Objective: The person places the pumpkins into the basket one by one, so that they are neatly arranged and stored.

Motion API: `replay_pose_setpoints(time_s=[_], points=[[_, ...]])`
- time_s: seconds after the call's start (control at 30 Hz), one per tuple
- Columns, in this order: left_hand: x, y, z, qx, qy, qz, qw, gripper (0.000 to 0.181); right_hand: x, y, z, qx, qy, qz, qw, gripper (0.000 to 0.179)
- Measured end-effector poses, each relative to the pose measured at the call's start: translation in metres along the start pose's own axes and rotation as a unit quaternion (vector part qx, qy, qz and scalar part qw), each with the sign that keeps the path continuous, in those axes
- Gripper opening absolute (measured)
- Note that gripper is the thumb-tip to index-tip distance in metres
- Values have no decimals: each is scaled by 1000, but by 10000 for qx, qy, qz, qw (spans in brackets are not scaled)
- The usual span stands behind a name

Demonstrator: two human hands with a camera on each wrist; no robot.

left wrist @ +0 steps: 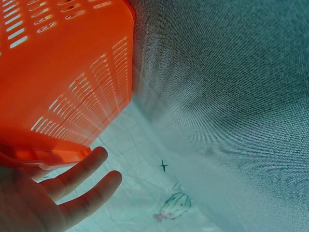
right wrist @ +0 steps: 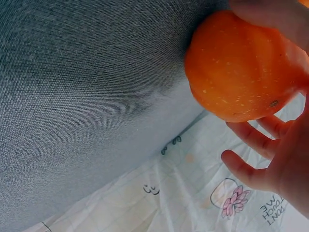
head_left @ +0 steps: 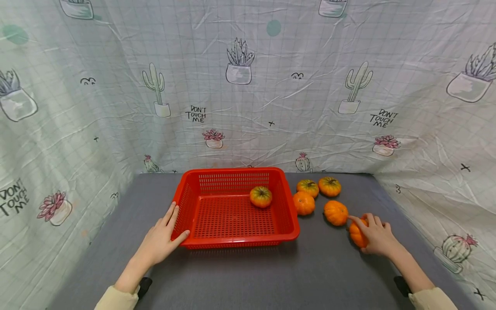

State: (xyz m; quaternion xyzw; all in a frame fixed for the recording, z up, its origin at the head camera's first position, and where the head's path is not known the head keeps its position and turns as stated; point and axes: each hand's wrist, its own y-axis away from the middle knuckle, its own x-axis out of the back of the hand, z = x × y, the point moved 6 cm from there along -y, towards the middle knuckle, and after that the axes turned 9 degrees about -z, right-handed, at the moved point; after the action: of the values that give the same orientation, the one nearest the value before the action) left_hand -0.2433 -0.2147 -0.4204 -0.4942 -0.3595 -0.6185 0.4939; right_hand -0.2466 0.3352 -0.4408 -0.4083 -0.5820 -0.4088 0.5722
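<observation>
Pumpkin [head_left: 355, 235] right of the basket [head_left: 240, 239], held
Right grip [head_left: 377, 236] curls round it; left grip [head_left: 160, 237], fingers straight, rests on the basket's left rim (likely to steady it); four pumpkins [head_left: 304, 203] lie closer, a sixth [head_left: 261, 196] inside

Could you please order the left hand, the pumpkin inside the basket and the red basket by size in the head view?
Largest to smallest, as they look:
1. Red basket
2. Left hand
3. Pumpkin inside the basket

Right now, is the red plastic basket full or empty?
Neither: one green-and-orange mini pumpkin sits toward the right side of the red plastic basket, and most of its perforated floor is bare.
</observation>
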Motion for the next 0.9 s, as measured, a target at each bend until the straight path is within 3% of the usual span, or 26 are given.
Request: replay_pose_setpoints(time_s=[0.37, 0.9], points=[[-1, -1, 0, -55, -12, 0, 10000, 81, 7, -4, -2, 9, -46, 230, 9997, 68], [0, -1, 0, -6, -21, -28, 10000, 81, 34, -2, -10, -198, 91, 912, 9956, 65]])
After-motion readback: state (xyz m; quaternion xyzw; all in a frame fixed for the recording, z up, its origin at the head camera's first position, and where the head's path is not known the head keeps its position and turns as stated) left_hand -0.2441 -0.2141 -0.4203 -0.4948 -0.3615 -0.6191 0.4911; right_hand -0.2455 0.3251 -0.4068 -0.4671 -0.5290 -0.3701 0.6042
